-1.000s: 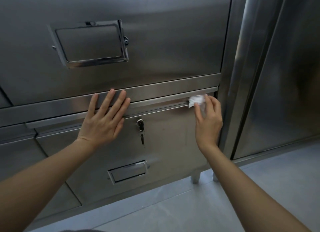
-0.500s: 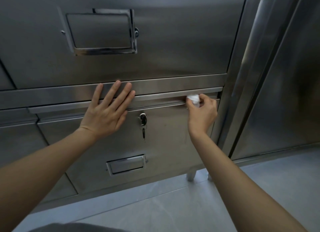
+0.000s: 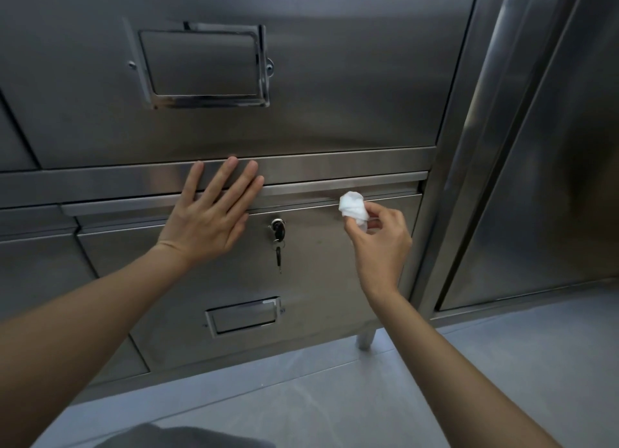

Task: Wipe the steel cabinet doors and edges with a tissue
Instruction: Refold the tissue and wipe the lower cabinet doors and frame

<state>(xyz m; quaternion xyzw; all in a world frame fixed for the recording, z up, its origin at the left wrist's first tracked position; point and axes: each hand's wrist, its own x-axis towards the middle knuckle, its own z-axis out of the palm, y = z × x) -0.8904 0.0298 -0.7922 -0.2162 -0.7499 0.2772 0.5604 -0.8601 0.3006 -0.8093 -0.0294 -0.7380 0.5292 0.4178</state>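
Note:
A steel cabinet fills the view, with an upper door and a lower door split by a horizontal rail. My right hand pinches a crumpled white tissue and holds it against the top edge strip of the lower door, right of centre. My left hand lies flat with fingers spread, pressing on that edge strip and the rail above it.
A key hangs in the lock between my hands. Label frames sit on the upper door and lower door. A tall steel panel stands to the right. A cabinet leg meets the grey floor.
My right hand has slid the tissue leftward along the lower door's top edge, away from the right corner, and curled round it. My left hand stays flat in place.

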